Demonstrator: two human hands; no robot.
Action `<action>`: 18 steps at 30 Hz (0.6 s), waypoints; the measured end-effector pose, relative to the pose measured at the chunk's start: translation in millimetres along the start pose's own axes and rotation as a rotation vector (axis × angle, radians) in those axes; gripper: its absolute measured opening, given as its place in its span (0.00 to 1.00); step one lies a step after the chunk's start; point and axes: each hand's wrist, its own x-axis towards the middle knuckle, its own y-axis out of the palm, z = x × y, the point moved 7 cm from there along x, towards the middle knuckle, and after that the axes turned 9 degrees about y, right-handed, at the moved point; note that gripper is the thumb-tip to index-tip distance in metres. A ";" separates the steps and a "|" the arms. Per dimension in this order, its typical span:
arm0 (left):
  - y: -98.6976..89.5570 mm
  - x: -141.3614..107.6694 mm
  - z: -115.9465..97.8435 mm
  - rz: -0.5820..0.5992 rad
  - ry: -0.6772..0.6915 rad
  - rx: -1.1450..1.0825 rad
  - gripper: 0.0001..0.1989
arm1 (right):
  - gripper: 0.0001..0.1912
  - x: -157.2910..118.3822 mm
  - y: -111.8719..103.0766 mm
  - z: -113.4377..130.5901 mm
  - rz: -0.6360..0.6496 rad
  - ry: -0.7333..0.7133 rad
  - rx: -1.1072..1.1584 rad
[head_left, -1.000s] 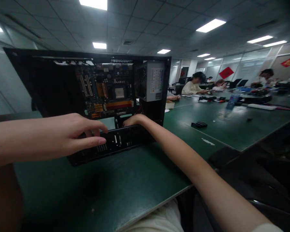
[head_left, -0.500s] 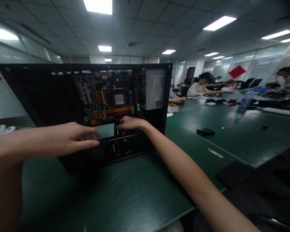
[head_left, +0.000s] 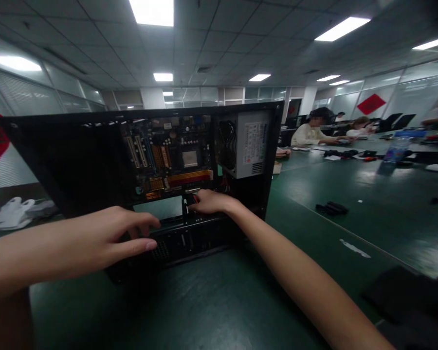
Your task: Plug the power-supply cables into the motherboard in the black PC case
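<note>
Computer case (head_left: pixel 208 245) stands on a green table (head_left: pixel 190 301), left of the frame's middle, its side open. Nearest, at lower left, the left hand (head_left: pixel 118 236) is half open and holds nothing; I can't tell if it touches the case. Mid-frame, the right hand (head_left: pixel 213 202) reaches inside, bent near a small red bit (head_left: pixel 195 199); whether it grips that, I can't tell. Behind, the board (head_left: pixel 171 158) and power box (head_left: pixel 253 146) are in already. Work inside looks unfinished; what is left doesn't show. Far off, upper right, a person (head_left: pixel 306 136) sits.
</note>
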 end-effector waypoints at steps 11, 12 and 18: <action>-2.3 -10.2 -22.2 0.120 0.000 -0.036 0.25 | 0.09 -9.6 7.6 -5.6 0.117 -0.006 -0.096; -1.9 -8.7 -22.9 0.116 -0.005 -0.053 0.25 | 0.09 -10.8 9.8 -7.5 0.153 0.003 -0.109; 6.7 -1.9 -7.3 0.045 -0.035 -0.159 0.24 | 0.10 -12.8 15.6 -4.8 0.204 0.001 -0.181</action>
